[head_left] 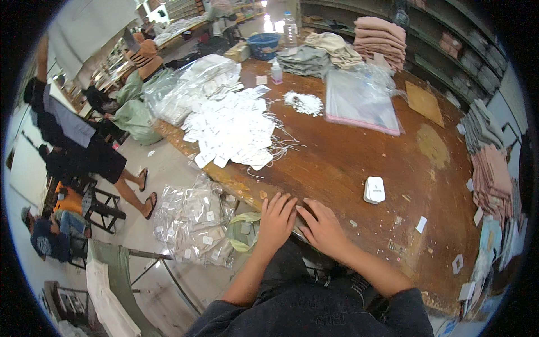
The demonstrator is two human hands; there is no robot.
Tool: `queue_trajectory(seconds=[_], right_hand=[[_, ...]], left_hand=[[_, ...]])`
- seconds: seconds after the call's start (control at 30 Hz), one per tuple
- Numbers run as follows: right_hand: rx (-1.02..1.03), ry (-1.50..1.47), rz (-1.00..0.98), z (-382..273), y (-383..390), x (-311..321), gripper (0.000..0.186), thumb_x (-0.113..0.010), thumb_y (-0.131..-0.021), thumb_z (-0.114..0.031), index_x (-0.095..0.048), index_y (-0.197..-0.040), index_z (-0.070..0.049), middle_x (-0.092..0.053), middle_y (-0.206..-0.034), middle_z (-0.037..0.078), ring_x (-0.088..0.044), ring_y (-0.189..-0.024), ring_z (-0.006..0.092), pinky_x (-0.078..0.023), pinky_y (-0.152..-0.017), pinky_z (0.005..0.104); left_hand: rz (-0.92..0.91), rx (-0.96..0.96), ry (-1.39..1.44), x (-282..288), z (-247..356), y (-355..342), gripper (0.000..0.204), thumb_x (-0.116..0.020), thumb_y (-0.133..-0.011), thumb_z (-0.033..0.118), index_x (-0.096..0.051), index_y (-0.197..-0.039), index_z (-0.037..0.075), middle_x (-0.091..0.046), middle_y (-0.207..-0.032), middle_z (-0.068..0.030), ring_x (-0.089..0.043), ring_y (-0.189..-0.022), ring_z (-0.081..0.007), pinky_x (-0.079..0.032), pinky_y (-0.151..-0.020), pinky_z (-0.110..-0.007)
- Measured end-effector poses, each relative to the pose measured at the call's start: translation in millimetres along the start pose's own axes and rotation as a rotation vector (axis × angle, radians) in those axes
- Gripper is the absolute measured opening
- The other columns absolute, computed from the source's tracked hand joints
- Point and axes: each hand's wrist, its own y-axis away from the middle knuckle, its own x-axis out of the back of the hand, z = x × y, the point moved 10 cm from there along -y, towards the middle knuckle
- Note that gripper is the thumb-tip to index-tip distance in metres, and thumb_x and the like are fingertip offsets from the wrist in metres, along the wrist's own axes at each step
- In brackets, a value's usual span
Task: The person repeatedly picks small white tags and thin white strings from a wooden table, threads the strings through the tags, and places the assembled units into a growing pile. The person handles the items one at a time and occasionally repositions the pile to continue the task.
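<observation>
My left hand (275, 221) and my right hand (321, 224) rest side by side on the near edge of the worn wooden table (368, 151), fingers apart and slightly curved, holding nothing. To the right of them lies a small stack of white cards (374, 190). Farther back on the table sit a big loose heap of white tags (224, 126) with strings, a smaller white pile (303, 103), a small bottle (277, 73) and a stack of clear plastic bags (359, 101).
Folded garments (379, 42) and a blue basket (263, 46) stand at the back; more folded cloth (488, 180) lines the right side. Bagged items (191, 222) lie on the floor left of me. A standing co-worker (84, 135) and a seated person (48, 238) are at the left.
</observation>
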Motion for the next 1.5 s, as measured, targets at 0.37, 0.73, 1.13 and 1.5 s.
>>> queue_trajectory(seconds=[0.37,0.73,1.13,1.5], right_hand=[[0.091,-0.022,-0.177,6,-14,-32,0.054,-0.063,-0.087,-0.026,-0.046,-0.135,-0.007,-0.043,-0.138,0.020,-0.041,-0.129,0.0381,-0.032,-0.108,0.0519],[0.112,-0.057,-0.159,7,-10,-27,0.053,-0.064,-0.088,-0.026,-0.048,-0.135,-0.008,-0.043,-0.139,0.021,-0.042,-0.129,0.0389,-0.032,-0.109,0.0513],[0.135,-0.036,-0.121,8,-7,-25,0.050,-0.063,-0.088,-0.023,-0.049,-0.131,-0.002,-0.048,-0.133,0.018,-0.044,-0.128,0.0364,-0.033,-0.108,0.0491],[0.050,0.024,0.004,35,-13,-14,0.039,-0.058,-0.086,-0.011,-0.055,-0.122,0.005,-0.054,-0.126,0.019,-0.048,-0.122,0.0360,-0.037,-0.104,0.0467]], left_hand=[[-0.071,0.042,-0.086,6,-13,28,0.031,-0.058,-0.090,0.017,-0.059,-0.120,0.007,-0.051,-0.137,-0.0102,-0.042,-0.132,-0.0364,-0.034,-0.107,-0.054],[-0.057,0.034,-0.155,4,1,27,0.033,-0.061,-0.089,0.019,-0.059,-0.119,0.006,-0.052,-0.135,-0.0114,-0.044,-0.129,-0.0395,-0.039,-0.104,-0.052],[-0.041,0.053,-0.151,3,9,27,0.032,-0.058,-0.090,0.019,-0.060,-0.118,0.006,-0.055,-0.130,-0.0142,-0.045,-0.127,-0.0412,-0.038,-0.103,-0.052],[-0.063,-0.025,-0.164,-17,26,1,0.036,-0.058,-0.088,0.018,-0.057,-0.122,0.008,-0.052,-0.132,-0.0146,-0.045,-0.127,-0.0386,-0.038,-0.104,-0.054]])
